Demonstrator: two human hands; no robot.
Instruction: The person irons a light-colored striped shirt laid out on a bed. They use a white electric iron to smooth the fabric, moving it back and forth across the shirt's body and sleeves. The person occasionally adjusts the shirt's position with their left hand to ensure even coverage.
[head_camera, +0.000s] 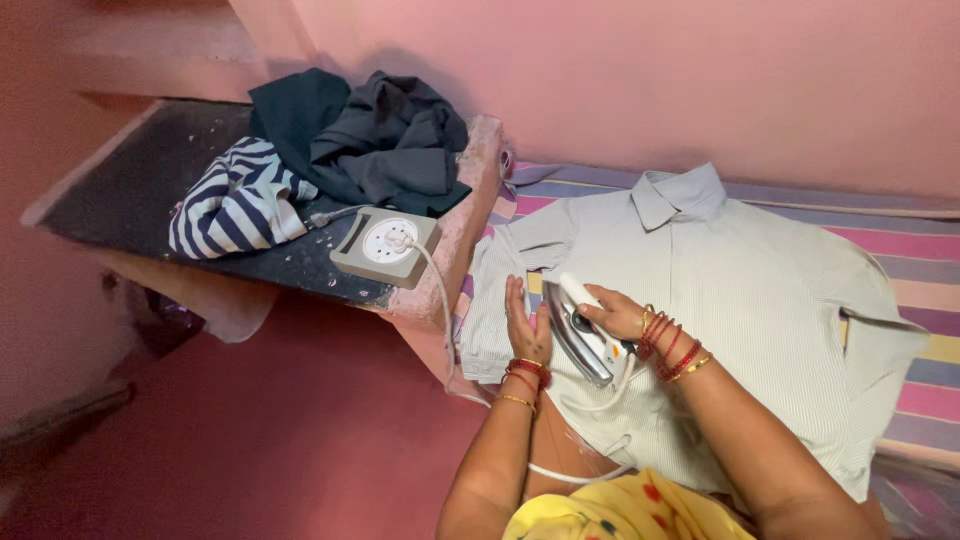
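On the dark shelf (150, 180) at the left lay a striped garment (235, 205) and a heap of dark clothes (375, 140), bundled and touching. Just beside them sat a grey socket box (385, 245), with a white cord (440, 300) running from it down toward the person.

Right of the shelf, a pale shirt (760, 300) lay spread flat, collar uppermost, over a striped cloth (930, 250). The shirt appeared light, soft and limp; it would likely slide or bunch unless pinned flat by a palm.

The left hand (525, 325) was released, fingers straight and together, palm resting on the shirt's sleeve area just beside the iron; it grasped nothing.

The electric iron (585, 335) stood tilted on the shirt, its metal soleplate turned toward the left hand. It was judged rigid, fairly heavy for its size and possibly hot at the plate, so the white handle was the sound place to take hold.

The right hand (620, 318) was clenched about that handle, fingers wrapped over the top, bangles at the wrist.
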